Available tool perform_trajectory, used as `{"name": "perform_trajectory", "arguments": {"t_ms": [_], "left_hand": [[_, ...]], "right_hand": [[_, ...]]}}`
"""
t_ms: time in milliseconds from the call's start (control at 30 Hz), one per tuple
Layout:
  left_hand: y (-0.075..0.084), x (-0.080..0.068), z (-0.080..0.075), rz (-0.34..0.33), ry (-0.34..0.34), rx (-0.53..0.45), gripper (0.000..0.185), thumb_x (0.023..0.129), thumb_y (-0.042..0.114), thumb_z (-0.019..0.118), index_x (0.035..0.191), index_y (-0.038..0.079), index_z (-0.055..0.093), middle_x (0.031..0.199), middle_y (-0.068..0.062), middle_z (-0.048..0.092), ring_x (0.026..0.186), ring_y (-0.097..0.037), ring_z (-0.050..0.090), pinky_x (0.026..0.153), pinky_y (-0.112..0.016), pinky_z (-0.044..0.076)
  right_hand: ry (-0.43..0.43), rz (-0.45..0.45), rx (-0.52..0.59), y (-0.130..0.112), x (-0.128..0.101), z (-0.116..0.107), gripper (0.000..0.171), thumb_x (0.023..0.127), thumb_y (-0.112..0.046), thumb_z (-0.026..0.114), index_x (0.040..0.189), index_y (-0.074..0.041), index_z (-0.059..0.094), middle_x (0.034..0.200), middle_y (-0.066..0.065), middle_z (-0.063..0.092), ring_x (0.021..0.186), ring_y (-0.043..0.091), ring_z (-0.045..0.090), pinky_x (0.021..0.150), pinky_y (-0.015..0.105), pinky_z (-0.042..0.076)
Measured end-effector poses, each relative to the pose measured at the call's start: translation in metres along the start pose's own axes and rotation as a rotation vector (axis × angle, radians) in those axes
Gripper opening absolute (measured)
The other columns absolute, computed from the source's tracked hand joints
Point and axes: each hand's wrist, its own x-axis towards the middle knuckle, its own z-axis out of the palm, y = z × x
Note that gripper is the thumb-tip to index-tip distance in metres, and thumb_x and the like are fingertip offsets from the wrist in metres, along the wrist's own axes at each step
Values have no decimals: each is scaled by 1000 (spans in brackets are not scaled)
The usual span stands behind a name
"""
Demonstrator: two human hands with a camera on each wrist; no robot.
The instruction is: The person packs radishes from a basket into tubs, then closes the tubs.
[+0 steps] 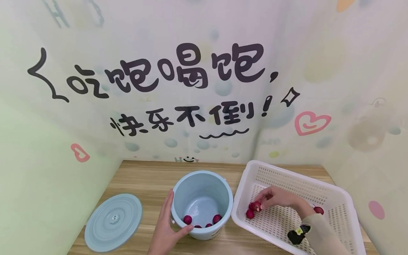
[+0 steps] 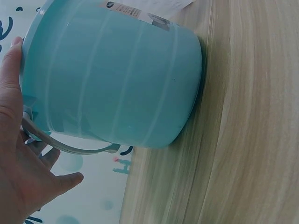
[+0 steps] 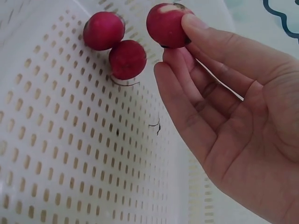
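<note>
My right hand [image 1: 275,197] pinches a cherry radish [image 3: 167,25] between thumb and fingertips, over the white basket [image 1: 239,209]. Two more radishes [image 3: 127,59] lie close by on its perforated surface. Another radish [image 1: 318,210] is at the basket's right, partly hidden by the arm. Against the left side of the light blue bucket [image 1: 204,198] rests my left hand [image 1: 167,226], with thumb at the near rim and fingers extended along the outside. Several radishes [image 1: 187,219] lie in the bucket, some mostly hidden by the near rim. Its handle [image 2: 70,148] hangs beside the left fingers.
A round blue lid [image 1: 113,223] lies on the wooden table [image 1: 143,177], left of the bucket. A black object with a yellow-green label [image 1: 296,236] is near the right wrist. The printed wall [image 1: 191,148] stands behind the table, with side walls left and right.
</note>
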Motion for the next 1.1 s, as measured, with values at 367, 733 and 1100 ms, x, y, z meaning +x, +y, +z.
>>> {"name": "perform_trajectory", "arguments": {"t_ms": [367,733,1100], "left_hand": [[-1,0,0,11,8,9,117,71,52,85,161,23,16,168,-6,17,151,-41,25,113,-62,38],[0,-1,-1,-22,-5,12,119,70,58,84,161,25,15,168,-5,16,151,-40,25,112,-61,39],[0,-1,-2,-23,-9,15,118,71,57,84,161,28,13,169,-5,15,152,-39,23,114,-61,38]], "right_hand": [[18,-33,-2,-17,2,-2,29,90,-7,69,115,8,68,98,22,73,84,5,68,77,23,59],[42,-57,0,-24,3,-5,28,91,-6,68,115,8,67,98,25,72,84,4,68,77,24,60],[87,-72,14,-30,3,-5,29,91,-7,69,116,8,67,98,11,76,86,6,70,79,24,60]]}}
